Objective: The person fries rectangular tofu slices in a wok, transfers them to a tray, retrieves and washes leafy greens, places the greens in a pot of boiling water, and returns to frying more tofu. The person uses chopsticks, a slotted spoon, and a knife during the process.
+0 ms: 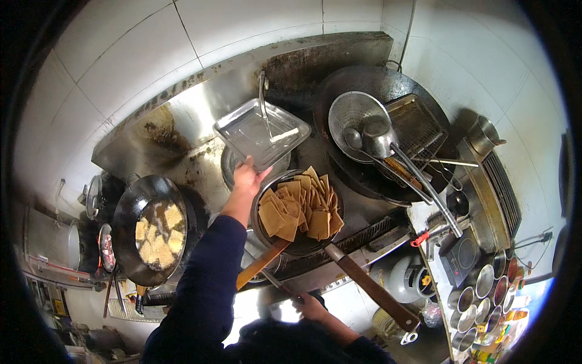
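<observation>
My left hand (245,177) grips the near edge of a rectangular metal tray (239,128), tilted over the stove beneath a tap (263,91). Just nearer to me, a round strainer is heaped with flat brown square slices (298,203). One dark wooden handle (370,285) runs from it toward the lower right. A lighter wooden handle (262,264) points toward my left arm. Low in the middle, my right hand (312,308) is closed around the end of a thin metal handle (276,280); what that handle belongs to is partly hidden under the strainer.
At left, a black wok (130,209) holds pale yellow squares (159,246) in bubbling oil. A large wok (339,82) at right carries a perforated strainer (348,109), ladles and a wire rack (418,127). Farther right stand an induction cooker (464,253), several metal pots and a gas cylinder (403,276).
</observation>
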`<control>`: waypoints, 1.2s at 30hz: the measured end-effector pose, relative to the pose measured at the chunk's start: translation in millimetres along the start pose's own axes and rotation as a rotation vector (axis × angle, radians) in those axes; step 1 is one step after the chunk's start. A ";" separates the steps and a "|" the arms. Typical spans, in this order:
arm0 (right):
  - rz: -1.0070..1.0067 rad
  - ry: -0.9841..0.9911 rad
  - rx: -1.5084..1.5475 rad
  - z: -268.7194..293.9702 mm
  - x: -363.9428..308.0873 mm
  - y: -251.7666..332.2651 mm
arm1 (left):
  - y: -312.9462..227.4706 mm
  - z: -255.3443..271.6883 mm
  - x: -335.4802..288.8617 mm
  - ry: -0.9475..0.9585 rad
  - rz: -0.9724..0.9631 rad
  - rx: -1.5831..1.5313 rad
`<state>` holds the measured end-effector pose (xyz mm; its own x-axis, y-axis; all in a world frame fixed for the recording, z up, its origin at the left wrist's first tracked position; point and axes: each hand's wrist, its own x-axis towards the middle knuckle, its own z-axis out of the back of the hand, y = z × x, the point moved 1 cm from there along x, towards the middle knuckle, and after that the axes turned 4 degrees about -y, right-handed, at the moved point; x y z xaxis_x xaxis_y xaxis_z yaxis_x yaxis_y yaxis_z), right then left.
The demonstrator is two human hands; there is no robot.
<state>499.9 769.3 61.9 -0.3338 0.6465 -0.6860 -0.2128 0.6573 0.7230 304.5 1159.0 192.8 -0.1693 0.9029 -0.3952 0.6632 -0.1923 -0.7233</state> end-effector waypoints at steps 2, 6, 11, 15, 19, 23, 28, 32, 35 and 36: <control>0.047 -0.019 0.043 10.5 -1.4 -3.7 | 11.1 -6.8 13.5 -0.034 0.006 -0.044; -0.063 0.027 0.046 22.1 8.9 -15.5 | 28.5 -18.7 24.1 -0.072 0.009 -0.117; -0.051 0.010 -0.038 45.3 7.2 -33.8 | 7.9 -5.6 12.9 -0.191 -0.017 -0.134; -0.209 -0.101 0.444 72.9 -14.3 -43.4 | -3.7 2.6 14.2 -0.320 -0.134 0.088; -0.130 -0.161 0.497 89.2 -31.8 -42.8 | 17.7 -3.1 18.4 -0.315 -0.155 0.048; -0.182 -0.217 0.495 93.1 -38.9 -45.9 | 18.8 6.1 16.5 -0.291 -0.218 0.113; -0.152 -0.234 0.528 89.6 -42.5 -53.8 | 27.1 12.4 20.9 -0.161 -0.162 0.161; -0.141 -0.266 0.528 88.2 -45.1 -56.5 | 32.7 22.9 27.1 -0.184 -0.197 0.103; -0.147 -0.261 0.487 88.6 -47.7 -55.6 | 23.3 43.9 22.3 -0.210 -0.194 0.060; -0.147 -0.251 0.466 88.9 -48.5 -54.9 | 19.4 52.0 19.2 -0.215 -0.204 0.040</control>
<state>609.4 736.3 48.2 -0.0897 0.5698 -0.8168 0.2075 0.8129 0.5443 276.2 1152.6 141.7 -0.4501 0.8228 -0.3470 0.5712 -0.0335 -0.8202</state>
